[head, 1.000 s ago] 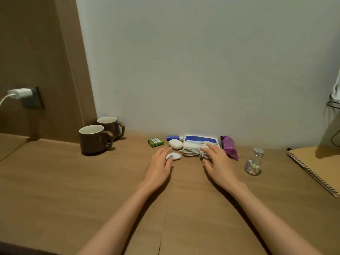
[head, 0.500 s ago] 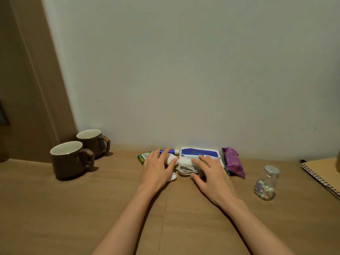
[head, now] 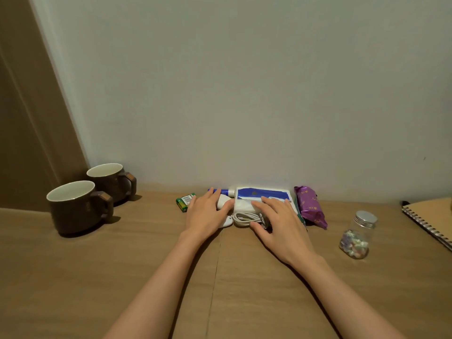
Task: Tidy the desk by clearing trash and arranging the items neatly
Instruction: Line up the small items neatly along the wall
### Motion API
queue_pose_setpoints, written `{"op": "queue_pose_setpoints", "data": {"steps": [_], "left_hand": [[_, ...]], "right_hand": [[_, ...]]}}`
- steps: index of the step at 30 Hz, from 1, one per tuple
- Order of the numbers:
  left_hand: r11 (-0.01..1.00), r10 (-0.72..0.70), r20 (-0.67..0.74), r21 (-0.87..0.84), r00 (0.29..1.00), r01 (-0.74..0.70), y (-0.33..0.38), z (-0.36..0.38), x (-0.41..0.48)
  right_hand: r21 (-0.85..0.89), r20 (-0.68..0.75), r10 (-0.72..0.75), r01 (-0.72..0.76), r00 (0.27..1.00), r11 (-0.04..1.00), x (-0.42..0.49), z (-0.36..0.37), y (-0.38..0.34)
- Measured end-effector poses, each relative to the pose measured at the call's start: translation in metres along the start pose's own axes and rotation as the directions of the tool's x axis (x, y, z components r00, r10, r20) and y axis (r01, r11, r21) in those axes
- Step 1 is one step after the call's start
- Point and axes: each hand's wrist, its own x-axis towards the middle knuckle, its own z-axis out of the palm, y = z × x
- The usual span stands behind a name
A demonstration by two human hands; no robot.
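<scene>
A row of small items lies against the wall on the wooden desk (head: 122, 277). My left hand (head: 205, 214) lies flat with straight fingers over a white oval case (head: 223, 201) and a smaller white piece (head: 227, 222), beside green batteries (head: 185, 201) and a blue tube (head: 221, 191). My right hand (head: 281, 221) rests with spread fingers on a white coiled cable (head: 244, 218) and a blue-and-white packet (head: 261, 194). A purple packet (head: 310, 206) lies just right of that hand.
Two dark brown mugs (head: 78, 206) (head: 112, 178) stand at the back left by a wooden panel. A small glass jar (head: 357, 234) with a metal lid and coloured bits stands to the right. A spiral notebook (head: 433, 216) lies at the right edge.
Both hands have pushed the white case, cable and packet back towards the wall. The view has shifted right and closer, so the wall socket has left the frame.
</scene>
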Motion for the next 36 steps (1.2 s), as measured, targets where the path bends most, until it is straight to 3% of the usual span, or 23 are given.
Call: {"op": "queue_pose_setpoints", "data": {"steps": [10, 27, 33, 36], "left_hand": [[0.979, -0.052, -0.035, -0.199, 0.998, 0.044, -0.014, -0.004, -0.009], [0.975, -0.144, -0.175, -0.194, 0.974, 0.109, -0.008, 0.001, 0.002], [0.945, -0.064, -0.267, -0.325, 0.962, -0.027, -0.010, -0.010, -0.005], [0.956, 0.053, -0.251, -0.269, 0.967, -0.122, -0.020, -0.017, -0.015]], "right_hand": [[0.011, 0.008, 0.015, -0.015, 1.000, 1.000, -0.001, -0.001, -0.002], [0.004, 0.000, 0.011, -0.011, 1.000, 1.000, 0.000, 0.002, 0.000], [0.008, 0.019, 0.017, -0.018, 1.000, 1.000, 0.000, 0.000, 0.000], [0.017, 0.028, 0.019, -0.019, 0.999, 1.000, 0.000, -0.002, -0.001]]}}
